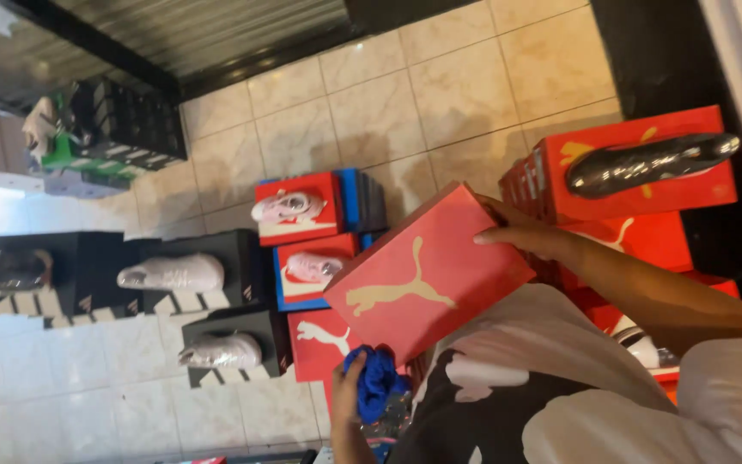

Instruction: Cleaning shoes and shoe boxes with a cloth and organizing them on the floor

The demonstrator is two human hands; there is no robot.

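Both hands share the work: the right hand [513, 232] grips the red shoebox [427, 279] by its top edge above the stacked boxes [637, 185], the left hand [349, 391] clutches a blue cloth [377, 378], so support the box squarely.

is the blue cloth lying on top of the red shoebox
No, the blue cloth is bunched in the left hand, below the red shoebox.

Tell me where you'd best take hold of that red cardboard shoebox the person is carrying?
Probably by its two short ends, one from each side. The red cardboard shoebox is long, flat and tilted, too wide for one hand to span. One hand already grips the far end with fingers over the edge; the other hand, holding a blue cloth, is near the opposite end.
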